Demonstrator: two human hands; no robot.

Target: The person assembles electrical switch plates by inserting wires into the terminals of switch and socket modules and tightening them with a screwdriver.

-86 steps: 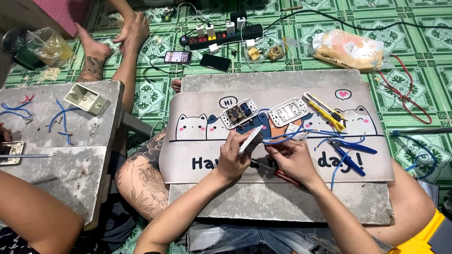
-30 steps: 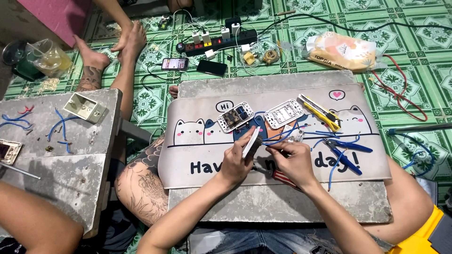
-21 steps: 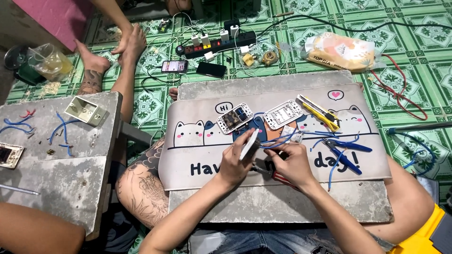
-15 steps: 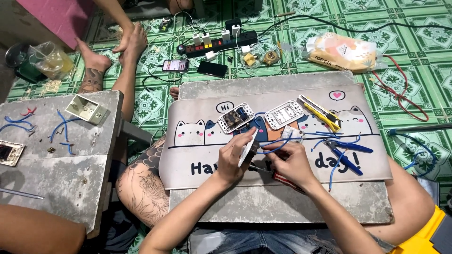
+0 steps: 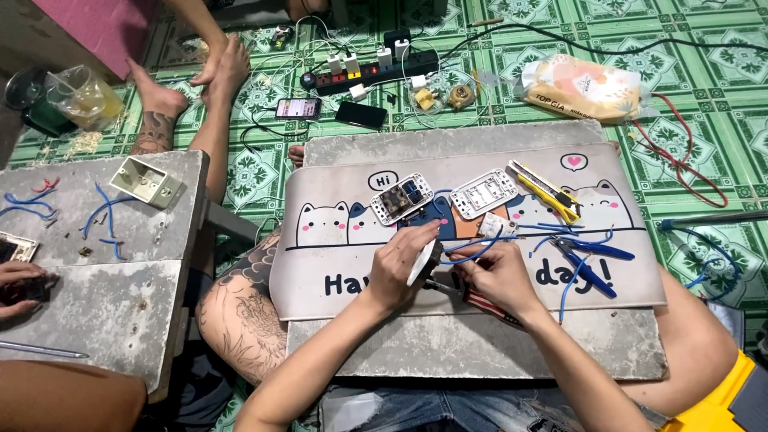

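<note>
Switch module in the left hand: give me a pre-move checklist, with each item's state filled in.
1. Left hand grips the white switch module: ok.
2. Right hand holds the red-handled screwdriver: ok.
3. Screwdriver tip seated in a screw: cannot tell, hidden by the fingers.
4. Blue wire reaches the module: ok.
5. Blue-handled pliers and yellow utility knife lie apart from both hands: ok.

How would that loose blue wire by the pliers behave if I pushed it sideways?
The blue wire keeps a bent curve on the mat, so it probably holds its shape rather than flopping. It looks thin and light, so a push would likely slide or pivot it against the blue-handled pliers.
</note>
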